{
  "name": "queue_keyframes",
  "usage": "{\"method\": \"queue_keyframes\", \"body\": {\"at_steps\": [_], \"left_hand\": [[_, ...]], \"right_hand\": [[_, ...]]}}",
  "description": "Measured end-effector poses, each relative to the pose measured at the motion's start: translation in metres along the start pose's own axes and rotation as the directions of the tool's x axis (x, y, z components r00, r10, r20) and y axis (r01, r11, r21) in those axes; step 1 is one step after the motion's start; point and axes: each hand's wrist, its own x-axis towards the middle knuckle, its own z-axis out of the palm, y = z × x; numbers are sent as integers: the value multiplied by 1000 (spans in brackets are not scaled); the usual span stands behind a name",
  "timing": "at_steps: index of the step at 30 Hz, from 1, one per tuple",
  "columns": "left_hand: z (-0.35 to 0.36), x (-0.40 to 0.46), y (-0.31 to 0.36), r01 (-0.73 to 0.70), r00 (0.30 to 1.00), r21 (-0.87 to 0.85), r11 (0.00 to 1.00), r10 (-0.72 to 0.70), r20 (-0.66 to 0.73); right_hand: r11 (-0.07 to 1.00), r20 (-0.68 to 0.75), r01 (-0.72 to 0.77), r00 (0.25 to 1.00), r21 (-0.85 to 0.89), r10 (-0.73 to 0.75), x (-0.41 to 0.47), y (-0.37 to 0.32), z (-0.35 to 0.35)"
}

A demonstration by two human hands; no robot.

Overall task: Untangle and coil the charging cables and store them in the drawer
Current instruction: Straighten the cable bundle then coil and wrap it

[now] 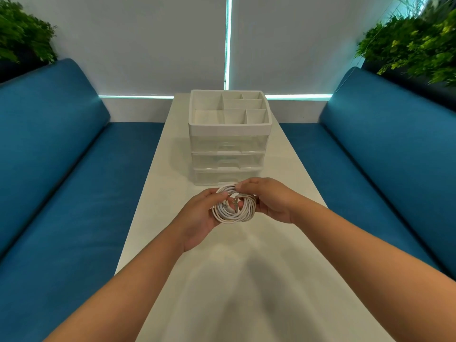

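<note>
Two hands meet over the near half of a long white table (291,169), holding a bundle of white charging cables (233,208) just above its surface. At far left a green plant (22,35) stands behind the backrest of a blue bench (61,169), whose seat runs along the table's left edge. The left hand (199,218) cradles the left side of the looped cables, fingers curled round the strands and thumb on top. Loops overlap loosely, and two plug ends show in the middle of the bundle. The right hand (269,201) pinches the upper loops between thumb and fingertips, its other fingers curled against the right side. Just beyond the hands stands a white organizer (229,134) with three clear drawers, all pushed in, and a divided tray on top. Bare tabletop lies on both sides of it. A second blue bench (385,156) lines the right edge, with another plant (414,43) behind it.
</note>
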Motion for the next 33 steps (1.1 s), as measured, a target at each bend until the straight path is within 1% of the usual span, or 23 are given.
{"method": "queue_keyframes", "body": {"at_steps": [2, 5, 7, 9, 10, 11, 12, 13, 15, 16, 19, 22, 24, 27, 29, 33], "left_hand": [[0, 0, 1, 3, 1000, 24, 1000, -4, 20], [0, 0, -1, 13, 999, 55, 998, -14, 30], [2, 1, -4, 9, 1000, 53, 999, -11, 28], [2, 1, -6, 1, 1000, 62, 998, -2, 29], [3, 1, -7, -2, 1000, 65, 998, 0, 29], [3, 1, -7, -3, 1000, 63, 998, 1, 28], [3, 1, -7, -4, 1000, 58, 998, 2, 25], [3, 1, -7, -6, 1000, 55, 998, 4, 20], [3, 1, -7, -14, 1000, 52, 999, 14, 6], [3, 1, -7, -23, 1000, 47, 999, 24, -7], [8, 1, -8, -79, 994, 13, 997, 80, -71], [14, 1, -11, -140, 973, 6, 990, 139, -182], [15, 2, -15, -148, 957, 25, 989, 150, -248], [16, 4, -20, -165, 931, 97, 981, 188, -313], [18, 4, -23, -185, 914, 126, 975, 218, -343], [20, 3, -23, -182, 906, 201, 962, 244, -345]], "right_hand": [[998, -19, 19, 1000, -57, -20, 0, 3, -1], [962, -87, 85, 990, -259, -111, -1, 7, 0], [900, -148, 125, 968, -418, -203, -1, 10, 5], [813, -188, 150, 934, -563, -303, 1, 15, 9], [786, -208, 151, 919, -600, -335, 2, 17, 10], [782, -221, 148, 912, -606, -344, 2, 18, 10], [806, -224, 139, 921, -575, -318, 2, 18, 9], [851, -210, 121, 942, -511, -260, 2, 17, 8], [936, -152, 67, 980, -346, -126, 2, 13, 6], [951, -145, 53, 984, -304, -101, 2, 12, 6], [965, -241, 62, 962, -256, -126, 4, 11, 11], [974, -339, 108, 925, -200, -172, 5, 15, 18], [975, -379, 131, 905, -179, -192, 5, 19, 22], [980, -429, 166, 881, -113, -199, 4, 25, 28], [979, -459, 186, 864, -85, -204, 4, 27, 31], [972, -485, 212, 842, -104, -235, 4, 29, 32]]}}
